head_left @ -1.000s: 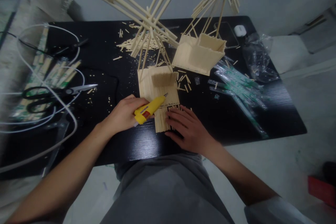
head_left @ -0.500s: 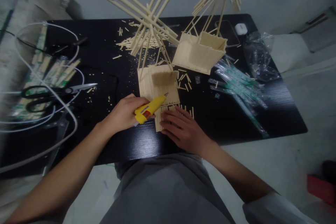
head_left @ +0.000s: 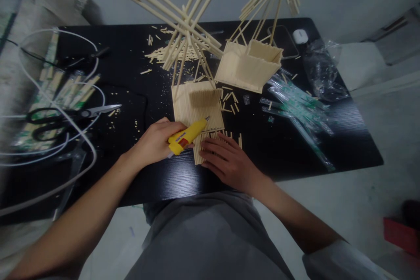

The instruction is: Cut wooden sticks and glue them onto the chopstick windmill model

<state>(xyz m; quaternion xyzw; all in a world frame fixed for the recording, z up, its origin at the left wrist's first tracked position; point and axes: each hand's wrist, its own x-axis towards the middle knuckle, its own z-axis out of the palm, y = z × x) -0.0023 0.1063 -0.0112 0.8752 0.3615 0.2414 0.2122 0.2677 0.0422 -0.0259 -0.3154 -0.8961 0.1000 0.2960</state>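
My left hand [head_left: 156, 141] is wrapped round a yellow hot glue gun [head_left: 190, 134], its nozzle pointing to the upper right. Under that nozzle lies the wooden stick base [head_left: 183, 111] of a structure, with a short upright stick wall [head_left: 206, 97] on it. My right hand [head_left: 229, 162] rests flat, fingers stretched out, over a row of thin wooden sticks [head_left: 197, 154] just in front of the base. The fingers cover much of this row, and a few stick ends show at its right. Crossed sticks [head_left: 188, 26] rise from the back of the base.
A second stick structure [head_left: 249, 63] with a box stands behind right. Cut sticks [head_left: 177, 52] are heaped at the back. Black scissors [head_left: 82, 113], a white cable [head_left: 92, 140] and wrapped stick bundles [head_left: 49, 96] lie left. Clear plastic wrappers [head_left: 298, 100] cover part of the table's right side.
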